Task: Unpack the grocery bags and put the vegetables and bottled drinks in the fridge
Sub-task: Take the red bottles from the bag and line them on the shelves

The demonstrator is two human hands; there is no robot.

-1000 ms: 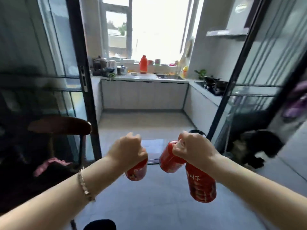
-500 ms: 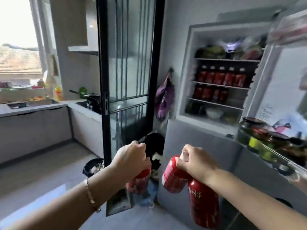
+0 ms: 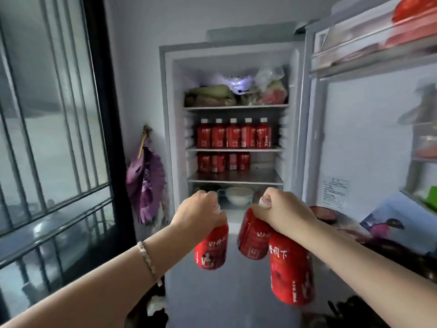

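My left hand [image 3: 199, 215] grips one red drink bottle [image 3: 211, 248] by its neck, so the bottle hangs below the fist. My right hand [image 3: 282, 213] holds two red bottles by their necks: one [image 3: 251, 237] nearer the middle and one [image 3: 289, 268] lower and closer to me. Both hands are in front of the open fridge [image 3: 234, 138]. A row of red bottles [image 3: 234, 134] stands on its second shelf, with more red bottles [image 3: 223, 162] on the third. Bagged vegetables [image 3: 236, 94] fill the top shelf.
The fridge door [image 3: 369, 138] stands open at the right, with jars and packets in its racks. A white bowl [image 3: 237, 195] sits on the lowest visible shelf. A purple bag [image 3: 145, 183] hangs on the wall to the left. A glass sliding door [image 3: 54, 138] stands at far left.
The view has swung right from the kitchen doorway to face the open fridge straight on. Both hands keep their bottles and are now closer to the fridge shelves.
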